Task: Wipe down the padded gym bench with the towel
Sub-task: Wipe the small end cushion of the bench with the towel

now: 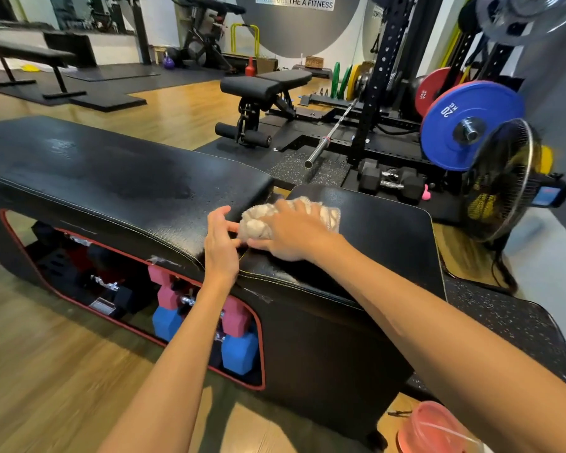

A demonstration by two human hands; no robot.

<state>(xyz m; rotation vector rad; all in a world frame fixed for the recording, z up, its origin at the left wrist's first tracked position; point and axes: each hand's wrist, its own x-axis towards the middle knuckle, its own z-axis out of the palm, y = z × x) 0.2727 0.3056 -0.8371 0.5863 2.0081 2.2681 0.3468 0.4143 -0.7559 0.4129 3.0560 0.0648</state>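
My right hand (290, 235) lies flat on the towel (327, 214), fingers spread over it, pressing it onto the bench (118, 178) at the seam between the two black pads. The towel is pale beige, bunched up, sitting mostly on the right pad just past the gap. My left hand (221, 243) is beside it – fingers loosely curled, tips touching the towel's near-left edge, heel resting on the front lip of the left pad. Can't tell if the left hand actually pinches cloth or only touches it.

Left pad surface shows dull smears and small droplets near the seam; white stitching runs along the front edge.

Under the bench, open storage w/ red trim: pink dumbbell (167, 286) and blue dumbbell (242, 351) stacked at the right end, dark ones further left.

Surroundings – wood floor (56, 371) in front; pink container (435, 426) on the floor, lower right. Fan (504, 181) stands right of the bench. Blue 20 kg plate (451, 109) behind the fan, barbell (330, 135) and rack (383, 76) beyond. A second adj. bench further back.
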